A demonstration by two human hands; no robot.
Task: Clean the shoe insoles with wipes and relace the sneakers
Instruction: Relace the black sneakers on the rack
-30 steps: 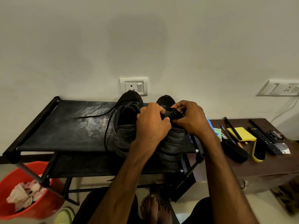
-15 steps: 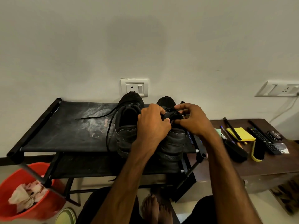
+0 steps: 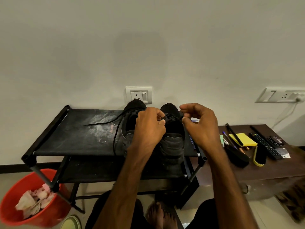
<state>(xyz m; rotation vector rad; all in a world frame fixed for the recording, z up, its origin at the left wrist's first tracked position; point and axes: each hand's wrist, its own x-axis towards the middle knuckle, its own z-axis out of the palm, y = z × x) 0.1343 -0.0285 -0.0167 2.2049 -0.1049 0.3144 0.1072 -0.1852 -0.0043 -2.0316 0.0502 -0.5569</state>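
Note:
Two black sneakers stand side by side on the black shoe rack (image 3: 69, 138), toes to the wall. The left sneaker (image 3: 127, 126) has a loose black lace (image 3: 105, 123) trailing left across the shelf. Over the right sneaker (image 3: 172, 142), my left hand (image 3: 148, 128) pinches that shoe's lace at the eyelets. On the other side, my right hand (image 3: 200, 124) pinches the other end of the same lace, with its upper fingers curled above. The lace between the two hands is thin and partly hidden.
A red bucket (image 3: 19, 217) with used wipes stands on the floor at lower left. The brown cabinet (image 3: 264, 172) at right carries shoe brushes (image 3: 260, 156), a yellow pad (image 3: 244, 139), pens, a remote (image 3: 265, 146) and a polish tin (image 3: 276, 140). My bare feet are under the rack.
My hands have moved apart over the right sneaker. The right hand has shifted right and lifted, drawing the lace out. The view has tilted slightly.

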